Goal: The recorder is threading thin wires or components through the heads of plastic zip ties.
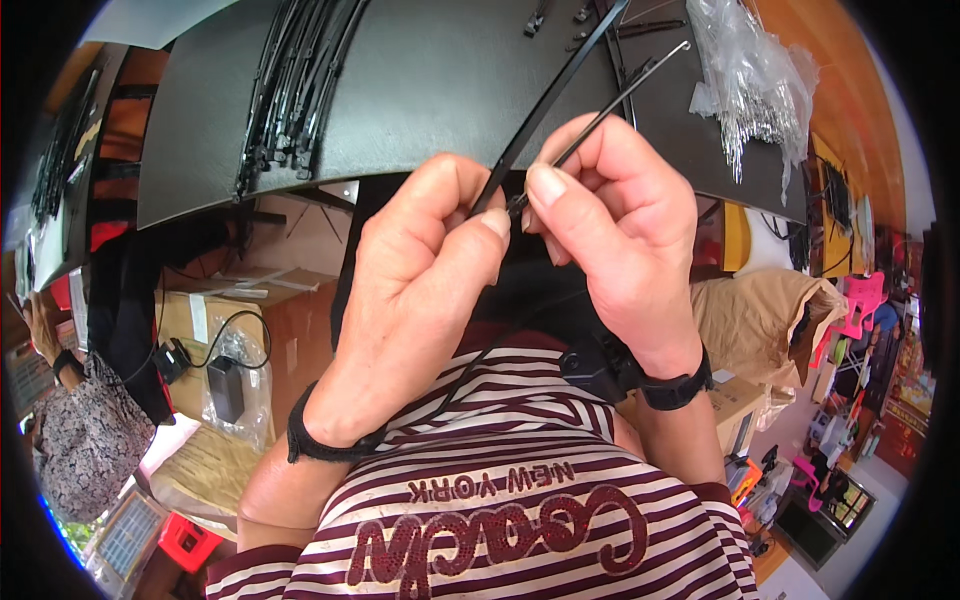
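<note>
Over the near edge of the table, my left hand (425, 270) is closed, pinching a long flat black strip (550, 100) between thumb and forefinger. The strip slants up and to the right, and its far end runs out at the top of the view. My right hand (620, 240) is closed too, its thumb and fingers gripping a thin dark rod (640, 82) with a small pale hooked tip. The two fingertips nearly meet where the rod's lower end comes close to the strip's lower end; whether these touch is hidden by the fingers.
Several black strips (300, 90) with blocky ends lie on the dark table (430, 100). A clear plastic bag (755, 80) with thin silvery pieces lies at right. Below left are a cardboard box (290, 320) and a black adapter (226, 390). Another person's patterned sleeve (90, 430) appears far left.
</note>
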Tool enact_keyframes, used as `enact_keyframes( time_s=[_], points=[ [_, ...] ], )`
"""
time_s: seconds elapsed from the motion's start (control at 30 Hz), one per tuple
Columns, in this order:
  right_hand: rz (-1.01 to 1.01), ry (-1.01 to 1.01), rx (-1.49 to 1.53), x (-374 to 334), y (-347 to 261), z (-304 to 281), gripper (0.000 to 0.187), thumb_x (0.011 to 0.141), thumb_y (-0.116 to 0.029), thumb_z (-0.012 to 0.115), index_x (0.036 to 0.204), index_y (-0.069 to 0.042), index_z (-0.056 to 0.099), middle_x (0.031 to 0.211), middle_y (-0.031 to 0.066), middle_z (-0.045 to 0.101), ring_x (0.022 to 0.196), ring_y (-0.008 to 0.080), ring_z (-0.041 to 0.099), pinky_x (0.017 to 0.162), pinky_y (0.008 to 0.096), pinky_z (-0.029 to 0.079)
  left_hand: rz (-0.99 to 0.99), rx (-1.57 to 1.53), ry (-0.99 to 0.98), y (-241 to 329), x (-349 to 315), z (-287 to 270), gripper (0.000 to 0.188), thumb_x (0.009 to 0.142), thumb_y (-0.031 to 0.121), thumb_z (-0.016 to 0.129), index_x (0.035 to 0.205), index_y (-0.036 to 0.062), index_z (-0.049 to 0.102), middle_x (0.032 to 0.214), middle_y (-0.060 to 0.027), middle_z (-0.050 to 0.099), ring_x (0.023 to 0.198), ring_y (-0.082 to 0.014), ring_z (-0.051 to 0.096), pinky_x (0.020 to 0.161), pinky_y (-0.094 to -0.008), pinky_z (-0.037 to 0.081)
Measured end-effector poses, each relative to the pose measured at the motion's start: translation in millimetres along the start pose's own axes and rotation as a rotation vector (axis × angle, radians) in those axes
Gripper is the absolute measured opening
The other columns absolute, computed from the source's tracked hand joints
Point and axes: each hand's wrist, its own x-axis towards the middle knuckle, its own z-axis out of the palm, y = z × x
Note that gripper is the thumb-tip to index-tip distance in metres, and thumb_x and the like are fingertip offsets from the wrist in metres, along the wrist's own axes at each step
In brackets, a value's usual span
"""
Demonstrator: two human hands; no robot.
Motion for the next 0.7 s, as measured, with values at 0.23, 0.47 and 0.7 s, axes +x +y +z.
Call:
enact_keyframes(
  time_s=[0.23,0.47,0.7],
  points=[
    [0.012,-0.077,-0.099,10.1,-14.2,-8.8,0.011,0.089,-0.009,0.060,0.088,0.000,0.054,0.071,-0.0038,0.051,0.060,-0.0002,0.044,0.050,0.0170,0.037,0.045,-0.032,0.083,15.4,1.4,-9.6,0.018,0.089,0.008,0.050,0.106,0.0030,0.054,0.075,0.0030,0.049,0.052,0.0003,0.033,0.043,-0.0145,0.023],
    [0.005,0.024,-0.685,52.3,-29.4,-74.8,0.027,0.087,-0.020,0.060,0.095,0.006,0.055,0.072,0.0086,0.058,0.062,0.0128,0.053,0.056,0.0287,0.044,0.343,0.146,0.405,36.2,19.8,-70.0,0.030,0.091,0.004,0.048,0.120,-0.0044,0.053,0.095,-0.0005,0.058,0.079,-0.0060,0.052,0.075,-0.0186,0.043],
    [-0.057,-0.068,-1.101,107.8,-33.7,-61.2,0.031,0.084,-0.024,0.056,0.083,0.007,0.059,0.078,0.0243,0.060,0.074,0.0389,0.060,0.066,0.0427,0.046,0.399,0.814,0.488,14.4,37.1,-115.7,0.027,0.084,0.003,0.049,0.110,-0.0020,0.056,0.110,-0.0124,0.053,0.106,-0.0261,0.047,0.094,-0.0332,0.036]
  ],
)
